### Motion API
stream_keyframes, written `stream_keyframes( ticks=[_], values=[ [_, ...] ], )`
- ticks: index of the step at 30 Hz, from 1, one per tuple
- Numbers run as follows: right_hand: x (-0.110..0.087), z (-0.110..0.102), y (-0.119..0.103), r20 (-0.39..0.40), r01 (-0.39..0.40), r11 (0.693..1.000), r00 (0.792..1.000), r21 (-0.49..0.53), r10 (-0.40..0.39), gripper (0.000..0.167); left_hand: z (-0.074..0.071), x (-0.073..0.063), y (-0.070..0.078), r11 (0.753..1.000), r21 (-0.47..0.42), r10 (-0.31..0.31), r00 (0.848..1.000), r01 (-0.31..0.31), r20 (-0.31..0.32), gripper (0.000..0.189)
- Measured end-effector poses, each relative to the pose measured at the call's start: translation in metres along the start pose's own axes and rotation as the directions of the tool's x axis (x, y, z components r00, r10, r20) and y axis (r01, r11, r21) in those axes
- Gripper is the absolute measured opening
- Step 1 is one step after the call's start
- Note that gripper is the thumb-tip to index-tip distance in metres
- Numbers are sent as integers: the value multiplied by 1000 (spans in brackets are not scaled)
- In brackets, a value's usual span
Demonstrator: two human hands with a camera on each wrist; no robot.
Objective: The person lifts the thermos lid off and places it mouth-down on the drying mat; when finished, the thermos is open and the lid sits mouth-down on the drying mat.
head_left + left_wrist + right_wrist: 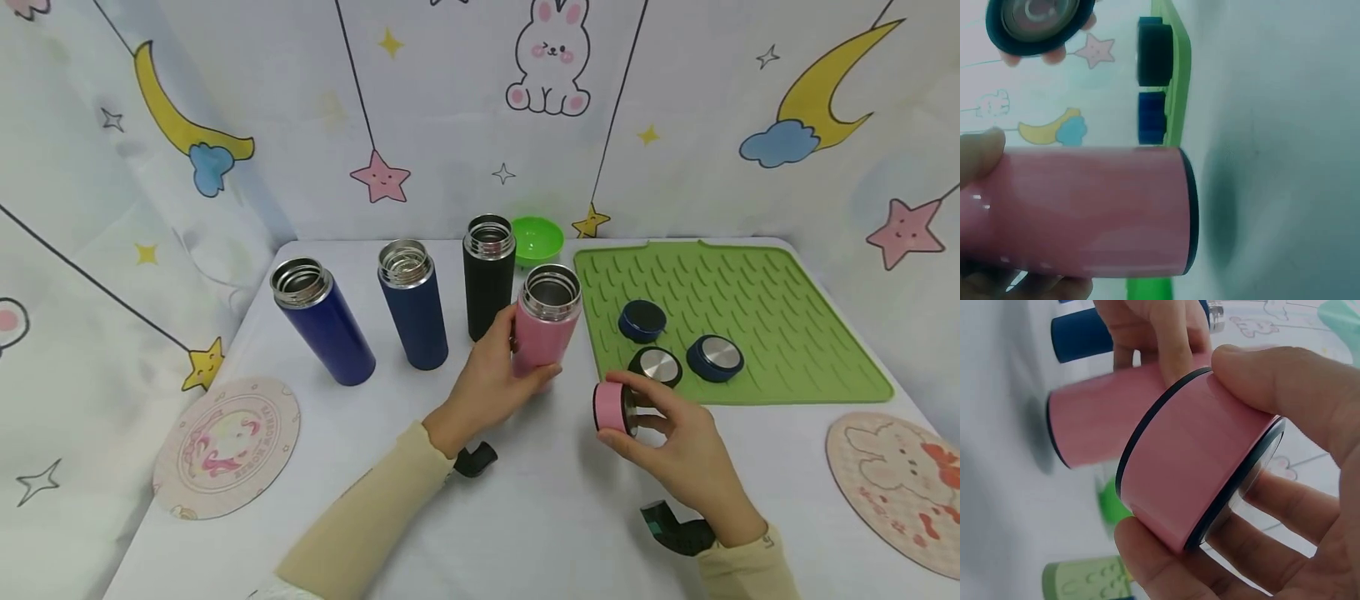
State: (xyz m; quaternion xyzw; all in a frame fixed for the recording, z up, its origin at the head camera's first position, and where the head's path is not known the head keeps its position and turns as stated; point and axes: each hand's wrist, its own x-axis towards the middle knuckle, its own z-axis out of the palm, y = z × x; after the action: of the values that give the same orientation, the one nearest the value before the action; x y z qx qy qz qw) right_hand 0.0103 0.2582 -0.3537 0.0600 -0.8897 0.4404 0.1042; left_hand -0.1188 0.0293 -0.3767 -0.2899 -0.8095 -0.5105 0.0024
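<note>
In the head view my left hand (487, 375) grips a pink thermos bottle (542, 337), mouth up and uncapped. The left wrist view shows the pink bottle's dark base edge (1190, 212) apart from its shadow on the table. My right hand (690, 446) pinches a pink lid (611, 407) between thumb and fingers, tipped on its side to the bottle's right. In the right wrist view the lid (1191, 456) has dark rims and a metallic inner side facing the palm. A black bottle (489, 292) stands just behind the left hand, also without a lid.
Two open blue bottles, one dark blue (414, 321) and one brighter (326, 329), stand at left. Several lids, including a black one (656, 367), lie on the green mat (787, 325). A green bowl (537, 242) is at the back. Round mats lie left (225, 450) and right (892, 483).
</note>
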Motion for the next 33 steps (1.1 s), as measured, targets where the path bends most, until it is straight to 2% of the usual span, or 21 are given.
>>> stream_keyframes(
  ticks=[8, 14, 18, 27, 33],
  values=[
    [-8, 1, 10, -12, -23, 1000, 1000, -18, 22, 71, 22, 31, -14, 998, -61, -24, 998, 21, -62, 88],
    [-11, 1, 13, -24, -35, 999, 999, -8, 35, 70, 33, 47, -19, 997, -36, -69, 993, 66, -93, 88],
    [-12, 0, 14, -31, -59, 998, 998, -20, 58, 70, 38, 56, -17, 997, -5, -72, 991, 72, -113, 89],
    [-17, -15, 24, -90, -118, 990, 990, -75, 111, 69, 47, 70, -14, 998, 6, -56, 989, 57, -134, 85],
    [-22, -37, 35, -195, -223, 968, 961, -111, 199, 71, 51, 74, -15, 998, 33, -43, 987, 49, -153, 87]
  ],
)
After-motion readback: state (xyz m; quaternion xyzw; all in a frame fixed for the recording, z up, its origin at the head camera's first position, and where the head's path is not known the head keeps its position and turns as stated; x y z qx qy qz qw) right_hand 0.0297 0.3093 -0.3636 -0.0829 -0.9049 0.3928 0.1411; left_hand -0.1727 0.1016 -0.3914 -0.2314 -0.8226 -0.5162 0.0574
